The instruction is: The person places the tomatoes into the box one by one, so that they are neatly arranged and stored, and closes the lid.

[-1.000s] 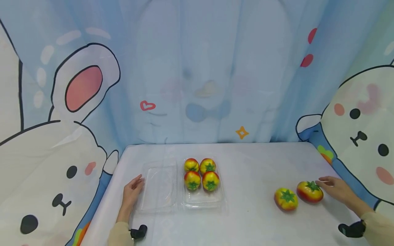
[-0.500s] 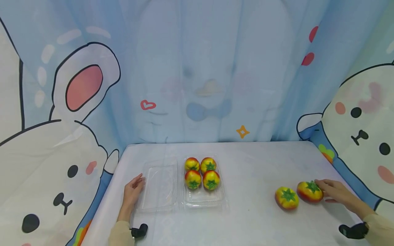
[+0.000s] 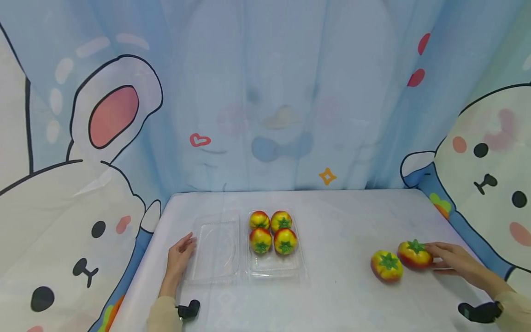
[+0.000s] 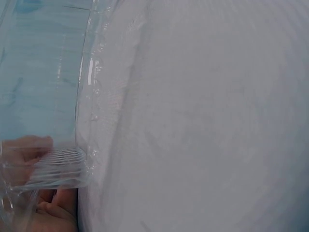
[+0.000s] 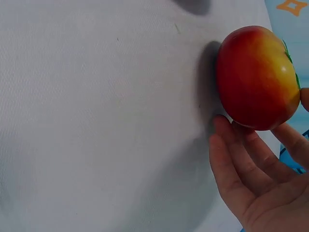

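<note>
Right Hand Gripping One of Six Red-and-Yellow Fruits

Item 1: the held fruit (image 3: pixel 412 259), green-leafed, is sitting at the right of the table (image 3: pixel 332 249). The right hand (image 3: pixel 453 259) is gripping it from the right, thumb (image 5: pixel 305 99) and bent fingers (image 5: pixel 268 159) pressing its sides. Whether its base is touching the cloth, one cannot tell.

Item 2: the loose fruit (image 3: pixel 386 267), similar, is resting just left of and slightly nearer than item 1.

Items 3–6: four fruits (image 3: pixel 285 240) are standing two by two in the far part of the clear tray (image 3: pixel 274 271), its near part showing bare plastic.

Item 7: the clear lid (image 3: pixel 217 251) is lying open, left of the tray.

Item 8: the left hand (image 3: pixel 180 251) is resting at the lid's left edge, fingers slightly bent, showing partly through ribbed plastic in the left wrist view; whether they are pinching the edge, one cannot tell.

Setting: a blue curtain (image 3: pixel 282 69), printed with white animals, is hanging behind the table.
</note>
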A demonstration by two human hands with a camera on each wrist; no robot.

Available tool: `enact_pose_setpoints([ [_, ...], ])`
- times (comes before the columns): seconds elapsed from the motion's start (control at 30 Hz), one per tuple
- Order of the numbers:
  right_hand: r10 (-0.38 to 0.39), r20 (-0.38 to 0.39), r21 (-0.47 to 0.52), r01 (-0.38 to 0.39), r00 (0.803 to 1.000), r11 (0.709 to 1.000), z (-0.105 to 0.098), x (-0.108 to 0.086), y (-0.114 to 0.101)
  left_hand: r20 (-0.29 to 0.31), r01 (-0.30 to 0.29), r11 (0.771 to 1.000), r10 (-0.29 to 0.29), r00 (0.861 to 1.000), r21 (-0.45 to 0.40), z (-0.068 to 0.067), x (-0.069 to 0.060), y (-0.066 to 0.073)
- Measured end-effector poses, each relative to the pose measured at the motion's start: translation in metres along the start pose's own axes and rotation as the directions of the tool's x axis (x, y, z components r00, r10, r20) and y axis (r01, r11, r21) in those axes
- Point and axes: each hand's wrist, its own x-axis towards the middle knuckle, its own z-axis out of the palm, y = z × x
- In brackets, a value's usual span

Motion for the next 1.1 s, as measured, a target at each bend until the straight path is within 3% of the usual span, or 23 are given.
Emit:
enact_pose_setpoints([
  [0.27, 0.019, -0.057, 0.026, -0.018, 0.998, 1.000, -0.002, 0.000, -0.005, -0.015, -0.015, 0.999, 0.014, 1.000, -0.030, 0.001, 0.000, 0.001],
  [0.47, -0.054, -0.146, 0.006, 0.055, 0.988, 0.998, -0.005, -0.001, -0.020, -0.017, -0.027, 0.999, 0.027, 0.999, -0.039, 0.002, 0.000, 0.004],
  [0.73, -0.212, -0.194, -0.056, 0.205, 0.958, 0.977, 0.005, -0.002, -0.072, -0.040, -0.180, 0.980, 0.177, 0.983, -0.089, 0.003, -0.003, 0.003],
  [0.83, -0.274, -0.200, -0.077, 0.264, 0.941, 0.961, 0.013, -0.001, -0.097, -0.037, -0.164, 0.983, 0.162, 0.986, -0.077, 0.003, -0.002, 0.003],
  [0.97, -0.341, -0.210, -0.088, 0.330, 0.916, 0.940, 0.028, 0.003, -0.127, -0.031, -0.077, 0.996, 0.075, 0.997, -0.040, 0.002, -0.001, 0.004],
  [1.1, -0.391, -0.203, -0.092, 0.380, 0.898, 0.921, 0.041, 0.007, -0.156, -0.029, -0.055, 0.998, 0.055, 0.998, -0.025, 0.001, 0.000, 0.004],
])
